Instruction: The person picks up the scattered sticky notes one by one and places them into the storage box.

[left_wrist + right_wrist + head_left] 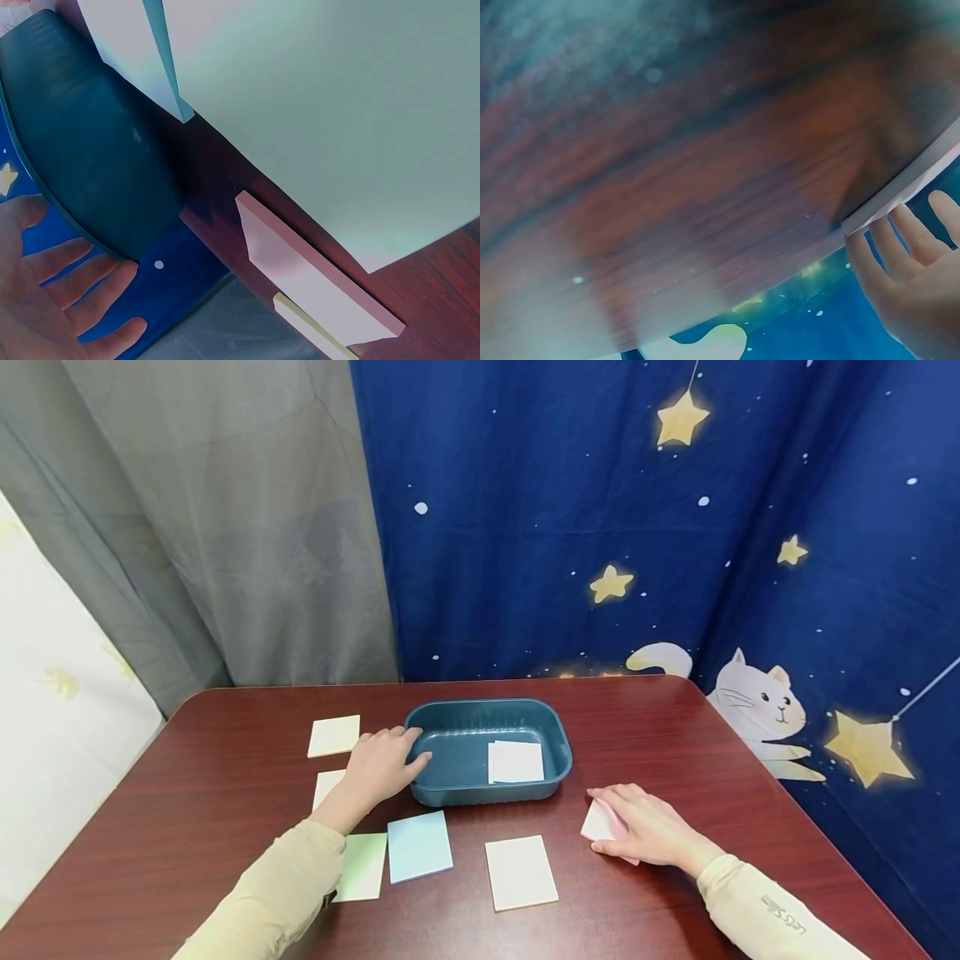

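Note:
A dark teal plastic bin stands at the middle of the table, with white sticky note pads lying inside at its right. My left hand rests at the bin's left rim, its fingers loosely spread, as the left wrist view also shows. To the right of the bin, my right hand pinches a pink sticky note pad between thumb and fingers, partly covering it. In the right wrist view, fingertips touch the pad's edge.
Left of the bin lie a pale yellow pad and a partly hidden pale pad. Nearer are a green pad, a light blue pad and a cream pad. Curtains hang behind the table.

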